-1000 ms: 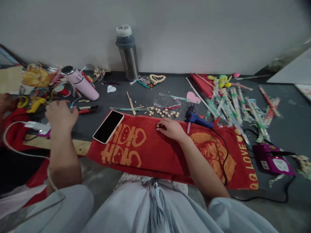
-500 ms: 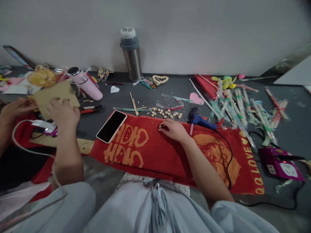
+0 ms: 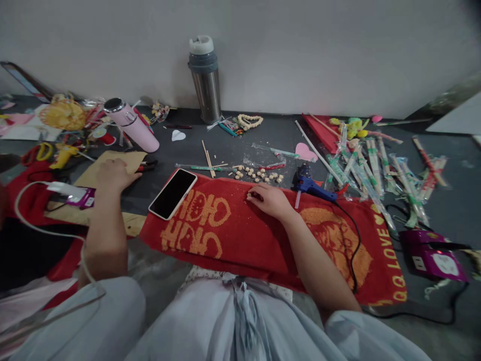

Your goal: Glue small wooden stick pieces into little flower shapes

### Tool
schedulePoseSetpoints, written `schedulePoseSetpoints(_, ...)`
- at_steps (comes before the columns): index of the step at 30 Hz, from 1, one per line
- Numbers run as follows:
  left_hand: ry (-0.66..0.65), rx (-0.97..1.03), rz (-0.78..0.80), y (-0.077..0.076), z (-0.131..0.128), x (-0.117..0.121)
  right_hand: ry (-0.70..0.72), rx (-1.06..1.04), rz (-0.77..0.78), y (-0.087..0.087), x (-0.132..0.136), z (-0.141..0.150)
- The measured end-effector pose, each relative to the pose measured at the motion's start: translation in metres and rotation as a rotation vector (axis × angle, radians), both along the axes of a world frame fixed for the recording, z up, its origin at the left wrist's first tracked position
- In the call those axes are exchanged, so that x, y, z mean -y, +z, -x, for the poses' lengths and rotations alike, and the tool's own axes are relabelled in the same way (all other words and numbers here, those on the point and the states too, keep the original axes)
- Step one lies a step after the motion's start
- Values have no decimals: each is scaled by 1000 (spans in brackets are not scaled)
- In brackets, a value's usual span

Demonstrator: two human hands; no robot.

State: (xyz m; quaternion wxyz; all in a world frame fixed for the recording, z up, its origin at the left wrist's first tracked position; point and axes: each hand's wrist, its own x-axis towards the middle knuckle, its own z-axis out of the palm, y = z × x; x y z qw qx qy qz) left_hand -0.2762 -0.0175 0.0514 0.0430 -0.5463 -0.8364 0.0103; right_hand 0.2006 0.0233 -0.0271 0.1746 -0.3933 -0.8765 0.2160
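Observation:
My left hand (image 3: 112, 176) lies on a sheet of tan paper or card (image 3: 128, 161) at the left of the table, fingers flat and thumb spread. My right hand (image 3: 271, 201) rests on a red towel (image 3: 240, 245) with orange lettering. Its fingers are curled together, and a small pale bit shows at the tips, too small to name. Just beyond it lie several small cream, knobbly pieces (image 3: 259, 174). A blue glue gun (image 3: 315, 189) sits to the right of this hand, its cord crossing the towel. A white-edged phone (image 3: 173, 194) lies on the towel's left end.
A steel flask (image 3: 206, 90) stands by the wall, and a pink bottle (image 3: 135, 131) leans at the left. Wrapped sticks (image 3: 370, 163) are piled at the right near a purple power box (image 3: 434, 254). A yellow glue gun (image 3: 63, 156) and a white cable lie at the left.
The tan sheet and my left hand have moved right, and the sheet now lies on the table. Another person's hand at the far left has drawn back. My right hand has hardly moved.

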Motion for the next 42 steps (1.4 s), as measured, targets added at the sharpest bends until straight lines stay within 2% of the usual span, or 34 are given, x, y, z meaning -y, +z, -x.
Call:
schedulePoseSetpoints(3,92,-91,104,2,-5,-1,-4,12,2,0,0,0)
schedulePoseSetpoints(7,114,-129,123,16,-16,1,-7,20,-13,0,0,0)
schedulePoseSetpoints(12,131,-249,-53,42,-47,11,-20,37,-10,2,-1,1)
schedulePoseSetpoints(17,61,-230,-145,69,-90,28,-14,72,-1,6,-1,1)
schedulePoseSetpoints(21,-39,-144,-252,76,-123,41,-12,55,6,9,0,0)
schedulePoseSetpoints(24,-138,-135,-275,67,-152,48,-16,36,-21,10,1,-1)
schedulePoseSetpoints(27,-320,-138,-215,49,-186,52,-40,-33,-25,10,0,-1)
schedulePoseSetpoints(30,-546,-101,-157,29,-222,53,-50,-181,33,10,0,1)
schedulePoseSetpoints(34,-721,-50,-120,10,-264,56,-88,-374,124,11,-1,2)
schedulePoseSetpoints(38,-825,-20,-115,-5,-290,63,-221,-459,189,15,-3,1)
schedulePoseSetpoints(42,-918,-43,-144,-17,-302,69,-298,-470,257,20,-4,-2)
